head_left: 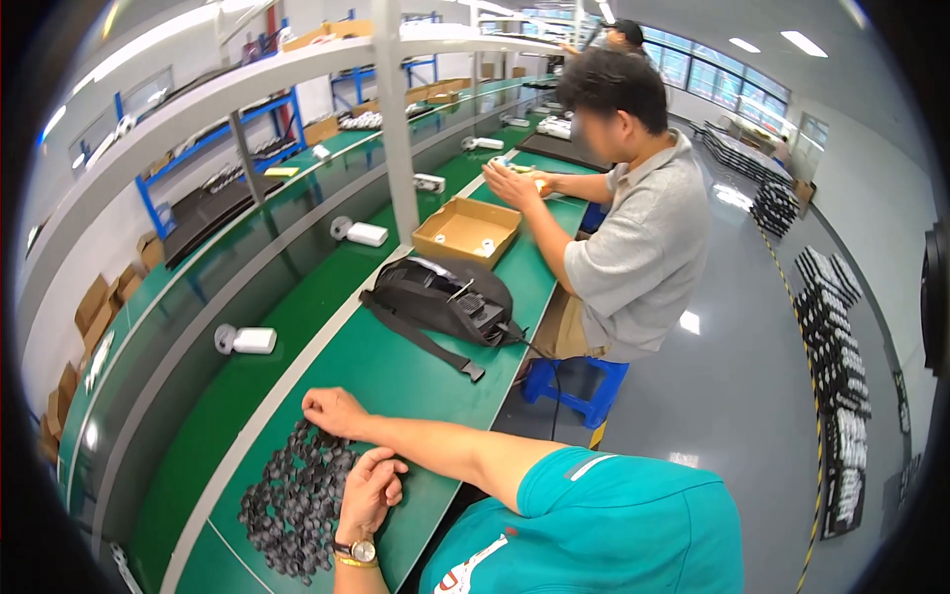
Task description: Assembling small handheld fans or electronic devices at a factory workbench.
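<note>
A heap of small black plastic parts (292, 505) lies on the green worktop by my hands. My right hand (336, 411) reaches across to the heap's far edge, its fingers bent down together. Whatever the fingertips hold, if anything, is hidden. Beside the heap's right edge, my left hand (371, 485), with a watch on its wrist, has curled fingers and thumb drawn in. I cannot make out anything between them.
A black bag (445, 297) with a strap lies beyond my right arm. Past it stands an open cardboard box (467, 230) with small white parts. White devices (247, 340) are spaced along the green belt. A co-worker (643, 228) sits at right, handling a small object.
</note>
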`<action>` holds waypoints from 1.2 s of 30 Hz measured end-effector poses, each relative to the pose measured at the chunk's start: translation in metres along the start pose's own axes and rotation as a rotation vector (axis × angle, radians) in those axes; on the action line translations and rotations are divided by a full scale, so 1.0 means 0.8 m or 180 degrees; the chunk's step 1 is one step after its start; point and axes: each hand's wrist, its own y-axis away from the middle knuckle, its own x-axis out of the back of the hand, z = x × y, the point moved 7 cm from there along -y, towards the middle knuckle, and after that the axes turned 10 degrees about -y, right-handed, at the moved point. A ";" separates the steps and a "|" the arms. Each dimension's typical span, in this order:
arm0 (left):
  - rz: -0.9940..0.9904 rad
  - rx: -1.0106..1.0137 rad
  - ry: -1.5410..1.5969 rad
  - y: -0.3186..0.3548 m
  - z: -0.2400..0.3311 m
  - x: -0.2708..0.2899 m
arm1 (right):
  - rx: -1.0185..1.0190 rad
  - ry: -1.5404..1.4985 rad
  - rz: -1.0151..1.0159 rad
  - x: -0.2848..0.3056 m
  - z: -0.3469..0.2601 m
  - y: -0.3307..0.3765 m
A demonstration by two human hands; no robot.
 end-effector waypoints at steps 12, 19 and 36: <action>-0.0225 -0.0132 0.0021 -0.006 0.003 0.003 | -0.0610 -0.0975 -0.0285 0.021 0.020 -0.010; 0.0048 -0.0241 0.0295 0.004 -0.014 0.014 | -0.0802 -0.1178 -0.0634 -0.009 0.025 0.006; 0.0428 -0.0334 0.0456 0.073 0.033 0.080 | -0.0925 -0.0829 -0.0557 -0.002 0.019 0.014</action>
